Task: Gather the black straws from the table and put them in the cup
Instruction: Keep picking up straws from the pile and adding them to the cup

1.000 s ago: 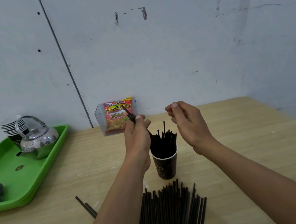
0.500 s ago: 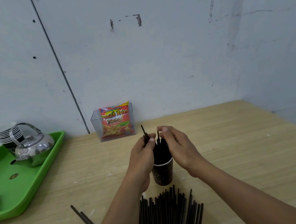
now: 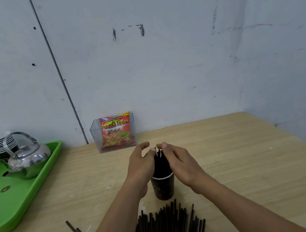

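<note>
Black cup (image 3: 164, 188) upright at middle of table (image 3: 247, 171), straw bundle (image 3: 160, 164) standing inside. Left hand (image 3: 141, 162) against bundle's left side, fingers loosely spread. Right hand (image 3: 181, 161) curved against right side; grip cannot be confirmed. Loose straw pile (image 3: 170, 230) at near edge.

Snack packet (image 3: 116, 132) in clear box: "Kentang Goreng", "French Fries", below perhaps "2000".

Straws (image 3: 166, 228): black, plain. Cup (image 3: 164, 189): black, white rim, faint line print. Desk (image 3: 245, 161): pale tan wood grain. Tray (image 3: 12, 206): bright green. Kettle (image 3: 30, 159): mirror silver. Snack packet (image 3: 117, 133): red, yellow lettering. Wall (image 3: 179, 61): pale grey-blue, dark scuffs.
</note>
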